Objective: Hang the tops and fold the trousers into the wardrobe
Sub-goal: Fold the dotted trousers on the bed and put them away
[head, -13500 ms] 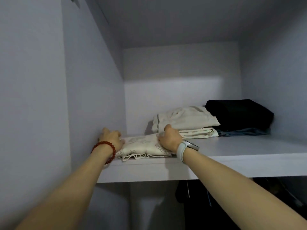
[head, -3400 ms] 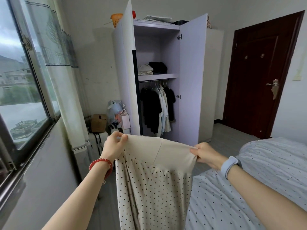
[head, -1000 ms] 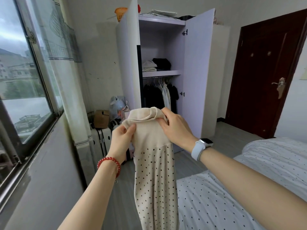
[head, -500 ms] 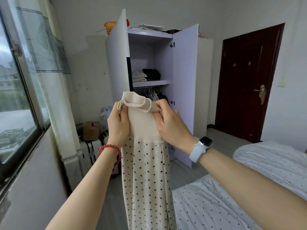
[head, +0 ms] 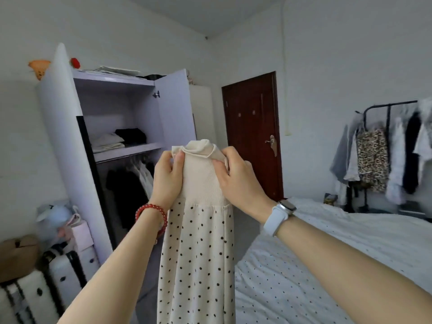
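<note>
Head view: the left hand (head: 167, 177) and right hand (head: 236, 177) both pinch the waistband of the dotted trousers (head: 198, 249), held up in front of the open wardrobe (head: 175, 111). Best to match the legs edge to edge — then fold on the bed (head: 327, 253).

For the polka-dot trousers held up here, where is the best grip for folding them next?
Probably the plain ribbed waistband, pinched from both sides. The left hand and right hand grip it there, so the polka-dot trousers hang straight, halved lengthwise. Lower down there is only loose cloth.
</note>
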